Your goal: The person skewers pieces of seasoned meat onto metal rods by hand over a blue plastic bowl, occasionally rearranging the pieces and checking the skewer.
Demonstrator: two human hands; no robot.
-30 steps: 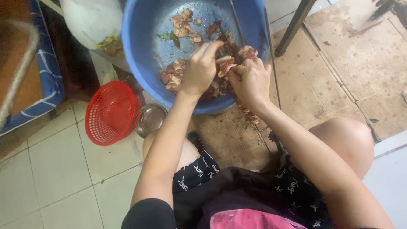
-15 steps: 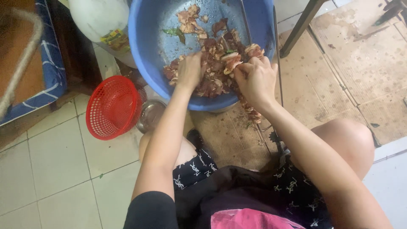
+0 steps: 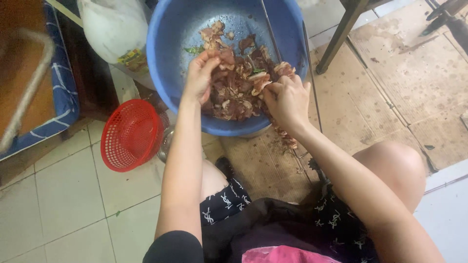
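Setting: a pale tiled floor [image 3: 63, 195], partly covered at right by stained, flattened cardboard [image 3: 414, 83]. A dark metal leg [image 3: 341, 36] stands on the cardboard.

Blue plastic basin [image 3: 165, 63]: large, round, set on the floor ahead of the seated person's knees. It holds a heap of reddish-brown marinated meat pieces [image 3: 234, 92], piled toward the near side, with a few green scraps among them.

Left hand [image 3: 200, 73]: inside the basin at the left edge of the heap, fingers curled closed around a piece of meat.

Right hand [image 3: 287, 100]: over the basin's near right rim, fingers pinched tight on meat threaded along a thin skewer [image 3: 282, 131], which runs down past the rim.

Thin metal rods [image 3: 270, 29]: leaning across the basin's right side.

Red plastic basket [image 3: 131, 134]: tipped on its side, just left of the basin.

White sack [image 3: 114, 27]: behind the basket, touching the basin's left wall.
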